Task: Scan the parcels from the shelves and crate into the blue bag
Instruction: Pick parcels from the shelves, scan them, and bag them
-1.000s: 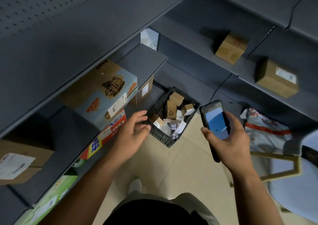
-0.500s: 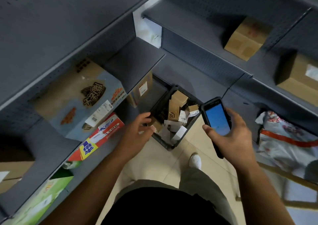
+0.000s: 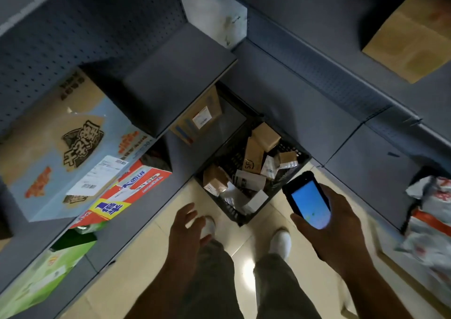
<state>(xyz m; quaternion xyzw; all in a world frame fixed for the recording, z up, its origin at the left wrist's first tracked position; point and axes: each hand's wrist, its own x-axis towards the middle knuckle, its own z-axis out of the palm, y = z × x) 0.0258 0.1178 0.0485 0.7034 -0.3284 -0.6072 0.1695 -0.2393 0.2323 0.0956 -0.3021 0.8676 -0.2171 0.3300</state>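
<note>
Step, I'd judge: picking next parcel from crate. L hand (image 3: 188,230) empty, fingers spread loose; black crate (image 3: 227,206) on floor just ahead & to its right, small parcels (image 3: 253,157) piled inside. R hand (image 3: 334,223) grips scanner (image 3: 308,200), screen lit, crate just beyond. Next prob needs: L reaches in, lifts one parcel, label toward scanner.

Glossy beige tiled floor (image 3: 136,257), bright glare patch near middle. Two white shoes (image 3: 280,241) on tiles, olive-grey trousers (image 3: 275,284) over them. Scuffed white wall panel (image 3: 214,8) top centre. Crumpled white plastic sack with orange band (image 3: 432,221) at right edge.
</note>
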